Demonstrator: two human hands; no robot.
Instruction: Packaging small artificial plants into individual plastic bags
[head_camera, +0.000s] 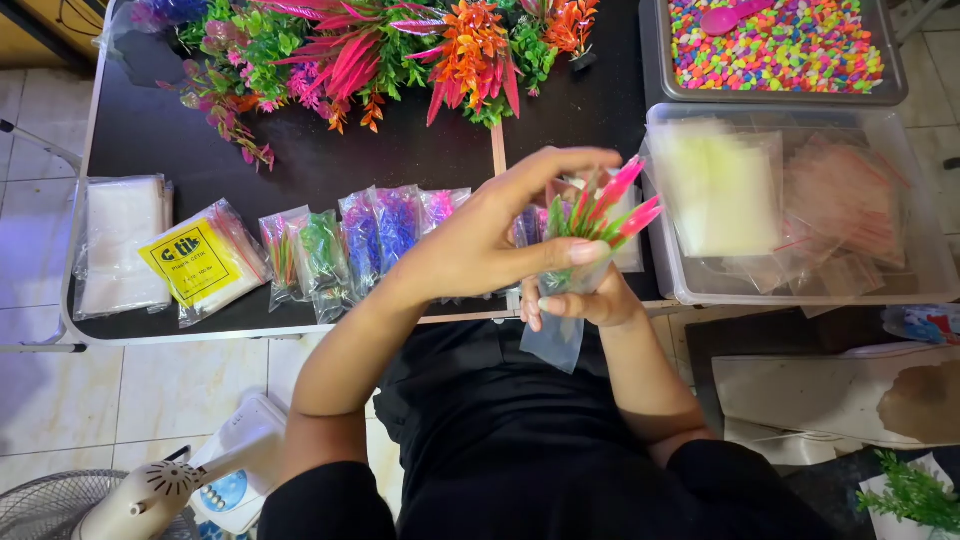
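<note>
Two hands meet just above the near edge of the black table, and both are busy with one small job. The left hand comes across from the left, thumb and fingers curled around the upper part of a little plastic plant with green leaves and pink tips. The right hand sits just under it, fingers pinched closed on a clear plastic bag, whose lower end hangs loose toward the person's dark shirt.

The plant's long axis runs roughly from lower left to upper right, its pink tips pointing away from the person toward the clear storage bin, its base down in the bag's mouth as far as I can tell; the fingers hide the exact spot.

To do this well, I'd say the bag mouth wants holding wide by the right fingers while the left keeps the leaves gathered into a narrow bundle, so nothing snags the film. Sliding along the plant's own axis looks better than pushing sideways.

Beside the left forearm lies a row of filled packets on the table, with a tray of coloured pebbles beyond.
</note>
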